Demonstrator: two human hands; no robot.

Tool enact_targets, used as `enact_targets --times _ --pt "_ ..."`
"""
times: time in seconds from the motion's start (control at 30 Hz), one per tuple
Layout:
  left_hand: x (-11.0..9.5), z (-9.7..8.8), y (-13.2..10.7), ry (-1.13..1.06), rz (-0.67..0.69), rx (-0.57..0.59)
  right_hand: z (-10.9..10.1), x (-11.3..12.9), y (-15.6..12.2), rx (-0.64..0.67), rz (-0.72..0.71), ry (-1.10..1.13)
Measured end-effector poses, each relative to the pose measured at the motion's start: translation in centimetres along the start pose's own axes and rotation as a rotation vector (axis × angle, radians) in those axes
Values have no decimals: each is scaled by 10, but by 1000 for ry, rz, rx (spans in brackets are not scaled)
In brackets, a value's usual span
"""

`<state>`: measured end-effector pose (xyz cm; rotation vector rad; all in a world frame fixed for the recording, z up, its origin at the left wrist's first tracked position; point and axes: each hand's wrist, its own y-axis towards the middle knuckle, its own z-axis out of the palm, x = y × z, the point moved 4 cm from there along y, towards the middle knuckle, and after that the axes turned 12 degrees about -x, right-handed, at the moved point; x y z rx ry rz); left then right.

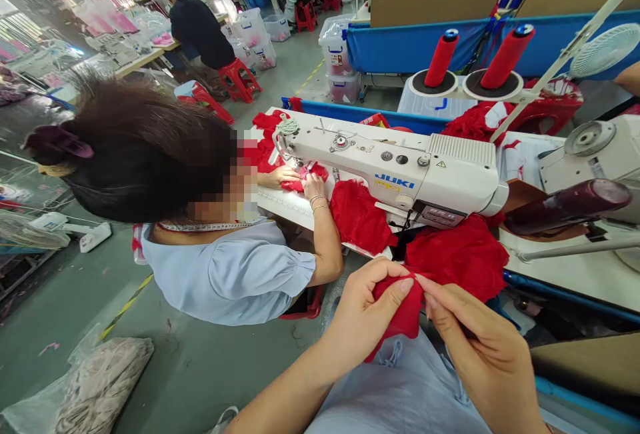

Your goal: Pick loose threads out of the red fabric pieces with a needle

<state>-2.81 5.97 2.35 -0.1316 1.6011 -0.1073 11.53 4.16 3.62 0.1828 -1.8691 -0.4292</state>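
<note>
A piece of red fabric (406, 314) hangs down over my lap, its top edge pinched in both hands. My left hand (373, 307) has thumb and fingers closed on that edge. Right beside it, almost touching, my right hand (475, 337) pinches the same edge between thumb and forefinger. The exact shape of the cloth is partly hidden by my fingers. Just beyond my hands lies a heap of red fabric (457, 257), and another red bundle (361, 217) sits on the sewing table near it.
A co-worker in a light blue top (235, 267) sits at my left, hands on red cloth at a white JUKI sewing machine (395, 161). Two red thread cones (441, 61) stand behind it. A bagged bundle (105, 387) lies on the floor. Another machine (595, 147) is at right.
</note>
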Motion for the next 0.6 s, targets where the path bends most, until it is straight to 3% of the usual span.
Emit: enact_targets --times 0.3,0.6 --pt "-7 0 0 65 82 -14 -1 4 3 -12 -36 -29" --pt "1 3 1 -31 -21 33 0 -23 -10 -2 208 136"
